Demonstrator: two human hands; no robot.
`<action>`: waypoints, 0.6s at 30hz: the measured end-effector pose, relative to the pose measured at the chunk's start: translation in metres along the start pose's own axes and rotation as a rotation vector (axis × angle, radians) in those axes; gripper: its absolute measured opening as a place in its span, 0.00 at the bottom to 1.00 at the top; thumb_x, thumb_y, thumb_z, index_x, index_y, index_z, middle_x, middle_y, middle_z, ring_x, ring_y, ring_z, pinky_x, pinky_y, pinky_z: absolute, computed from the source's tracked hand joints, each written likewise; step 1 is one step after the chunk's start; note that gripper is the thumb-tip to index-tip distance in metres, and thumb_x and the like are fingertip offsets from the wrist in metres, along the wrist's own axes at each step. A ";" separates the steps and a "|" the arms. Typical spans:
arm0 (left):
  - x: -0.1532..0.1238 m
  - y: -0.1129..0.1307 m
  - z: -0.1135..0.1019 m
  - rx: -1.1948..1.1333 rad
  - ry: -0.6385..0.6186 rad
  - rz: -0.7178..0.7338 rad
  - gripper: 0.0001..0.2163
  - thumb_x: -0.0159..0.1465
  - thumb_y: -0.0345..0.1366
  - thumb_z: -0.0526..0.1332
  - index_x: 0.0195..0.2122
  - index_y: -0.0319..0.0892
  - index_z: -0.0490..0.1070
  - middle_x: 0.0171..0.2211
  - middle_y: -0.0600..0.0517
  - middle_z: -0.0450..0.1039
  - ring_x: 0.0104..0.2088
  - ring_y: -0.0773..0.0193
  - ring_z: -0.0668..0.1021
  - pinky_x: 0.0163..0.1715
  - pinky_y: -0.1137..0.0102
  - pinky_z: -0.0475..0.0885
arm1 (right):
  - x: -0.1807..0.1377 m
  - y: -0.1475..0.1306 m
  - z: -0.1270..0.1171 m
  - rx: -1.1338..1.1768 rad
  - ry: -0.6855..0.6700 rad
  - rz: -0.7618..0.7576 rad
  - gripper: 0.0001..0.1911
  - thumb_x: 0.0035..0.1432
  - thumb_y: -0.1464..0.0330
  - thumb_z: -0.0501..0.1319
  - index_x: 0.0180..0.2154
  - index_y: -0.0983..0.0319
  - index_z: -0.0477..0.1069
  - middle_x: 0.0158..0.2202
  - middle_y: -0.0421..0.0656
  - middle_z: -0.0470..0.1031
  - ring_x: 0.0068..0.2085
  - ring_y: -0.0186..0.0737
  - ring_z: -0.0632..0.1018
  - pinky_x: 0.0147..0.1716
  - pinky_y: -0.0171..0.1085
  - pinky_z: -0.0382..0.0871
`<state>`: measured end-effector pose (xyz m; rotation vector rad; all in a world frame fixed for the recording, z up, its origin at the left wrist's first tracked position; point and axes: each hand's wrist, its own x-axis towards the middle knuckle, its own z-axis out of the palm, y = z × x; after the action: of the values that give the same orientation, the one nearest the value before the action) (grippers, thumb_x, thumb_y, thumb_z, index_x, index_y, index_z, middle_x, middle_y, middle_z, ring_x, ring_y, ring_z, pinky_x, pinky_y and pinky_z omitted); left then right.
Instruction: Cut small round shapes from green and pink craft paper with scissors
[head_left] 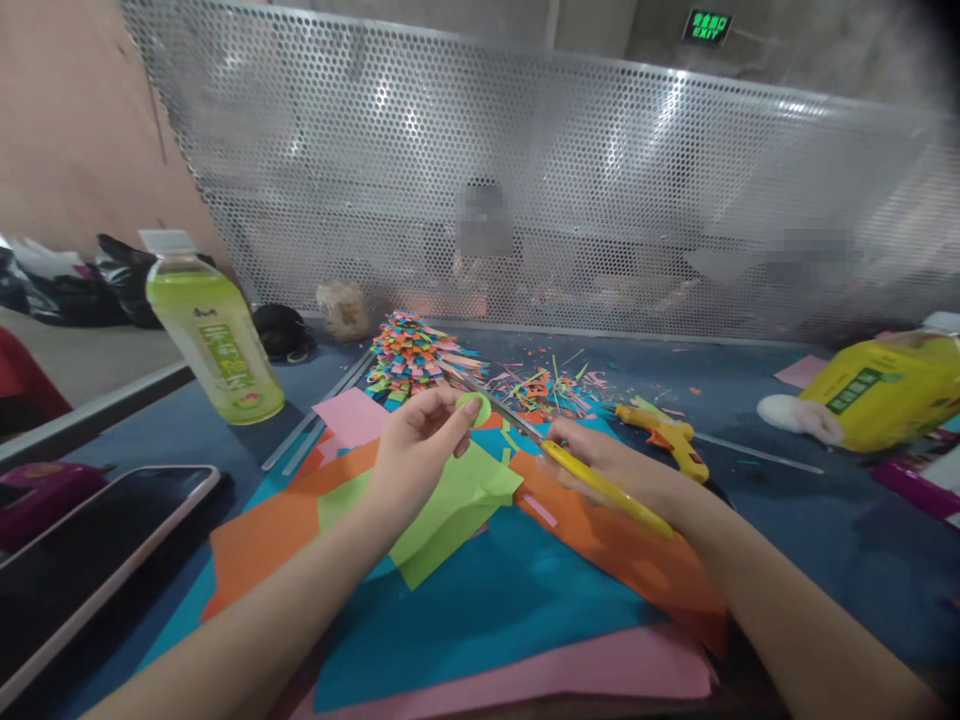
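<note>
My left hand (421, 440) pinches a small round piece of light green paper (477, 408) between thumb and fingers. My right hand (600, 462) is closed around the yellow handle of a pair of scissors (581, 468). Its metal blades point up and left, close by the green piece; whether they touch it I cannot tell. Beneath my hands lie a larger light green sheet (450, 505), orange paper (600, 540), a blue sheet (480, 610) and pink paper (570, 680). Just beyond my left hand stands a cone of layered colourful paper strips (409, 355).
Paper scraps (555, 385) litter the table behind my hands. At right are a yellow glue gun (667, 435) and a yellow package (885, 390). On the left stand a green drink bottle (214, 330) and a phone (97, 560). A perforated metal screen (360, 160) closes off the back.
</note>
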<state>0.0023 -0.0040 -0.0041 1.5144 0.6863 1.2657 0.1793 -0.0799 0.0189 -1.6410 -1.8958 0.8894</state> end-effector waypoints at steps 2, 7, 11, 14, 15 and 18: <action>0.000 0.001 0.000 0.004 0.002 0.005 0.09 0.54 0.38 0.62 0.24 0.39 0.66 0.16 0.60 0.61 0.17 0.76 0.65 0.18 0.77 0.59 | 0.000 0.000 0.000 0.004 0.003 -0.014 0.14 0.57 0.58 0.52 0.27 0.59 0.53 0.24 0.33 0.52 0.24 0.31 0.55 0.23 0.33 0.53; -0.001 0.004 0.000 0.025 0.006 0.001 0.09 0.54 0.39 0.62 0.23 0.39 0.66 0.15 0.59 0.61 0.16 0.75 0.65 0.18 0.77 0.59 | 0.000 0.000 -0.001 0.002 0.007 0.000 0.15 0.57 0.58 0.53 0.26 0.59 0.52 0.23 0.33 0.53 0.24 0.30 0.56 0.23 0.32 0.53; -0.001 0.006 0.000 0.033 0.007 -0.009 0.10 0.53 0.40 0.63 0.23 0.40 0.66 0.15 0.59 0.62 0.17 0.74 0.65 0.18 0.76 0.59 | 0.000 0.000 -0.003 -0.006 -0.007 0.011 0.15 0.57 0.57 0.53 0.27 0.59 0.53 0.23 0.33 0.53 0.23 0.30 0.56 0.22 0.32 0.53; -0.001 0.005 0.000 0.037 0.003 -0.012 0.10 0.53 0.40 0.63 0.23 0.40 0.66 0.15 0.59 0.62 0.17 0.74 0.65 0.18 0.76 0.59 | 0.002 0.003 -0.004 -0.059 0.018 -0.031 0.15 0.57 0.57 0.53 0.26 0.60 0.53 0.24 0.34 0.54 0.25 0.31 0.57 0.22 0.32 0.53; 0.000 0.005 0.000 0.039 0.003 -0.015 0.10 0.53 0.40 0.63 0.23 0.40 0.66 0.15 0.59 0.62 0.17 0.74 0.65 0.18 0.76 0.59 | 0.003 0.004 -0.004 -0.077 0.025 -0.044 0.15 0.57 0.57 0.53 0.26 0.60 0.54 0.25 0.35 0.54 0.25 0.31 0.57 0.22 0.32 0.53; 0.000 0.004 -0.001 0.036 0.002 -0.023 0.10 0.54 0.40 0.63 0.23 0.39 0.66 0.16 0.59 0.61 0.17 0.75 0.65 0.18 0.77 0.59 | 0.003 0.006 -0.004 -0.096 0.020 -0.050 0.16 0.57 0.56 0.52 0.26 0.60 0.54 0.25 0.35 0.55 0.26 0.32 0.57 0.23 0.32 0.53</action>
<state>0.0008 -0.0049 -0.0006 1.5310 0.7292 1.2439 0.1857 -0.0754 0.0169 -1.6437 -1.9845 0.7699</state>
